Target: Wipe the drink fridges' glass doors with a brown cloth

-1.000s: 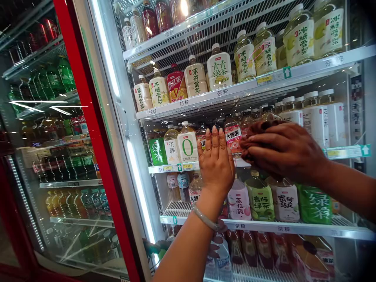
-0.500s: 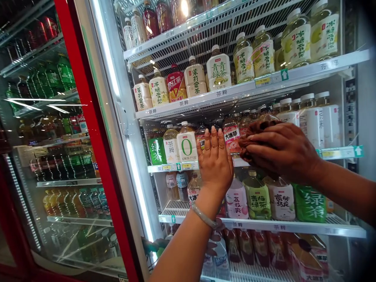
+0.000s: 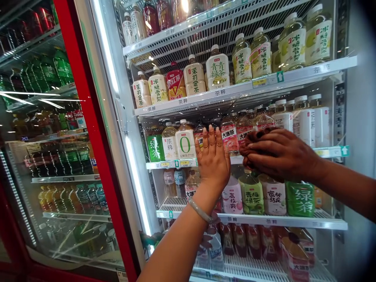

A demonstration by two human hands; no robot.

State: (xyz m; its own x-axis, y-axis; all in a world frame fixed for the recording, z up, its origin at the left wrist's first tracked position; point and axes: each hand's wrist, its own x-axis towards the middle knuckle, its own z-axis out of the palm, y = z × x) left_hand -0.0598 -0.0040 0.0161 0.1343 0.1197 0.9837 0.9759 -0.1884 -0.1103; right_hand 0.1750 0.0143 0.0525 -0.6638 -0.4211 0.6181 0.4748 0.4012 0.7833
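Bottles of iced tea [image 3: 229, 135] with pink labels stand on the middle shelf [image 3: 188, 163], between the 2 hands. Left to right: red door frame [image 3: 88, 129], closed glass door [image 3: 47, 156] with green bottles behind it, then the open cooler. White bottle marked 0 [image 3: 185, 141] stands just left of the left hand [image 3: 213, 158]. Left hand is flat, fingers together and straight up, palm toward the shelf, holding nothing; bracelet [image 3: 201, 211] on the wrist. Right hand [image 3: 277, 154] lies palm down, fingers curled over bottle tops just right of the pink labels; cannot tell whether it grips one. Below it, green tea bottle [image 3: 251, 194] and green carton [image 3: 300, 199] on the lower shelf [image 3: 293, 222].
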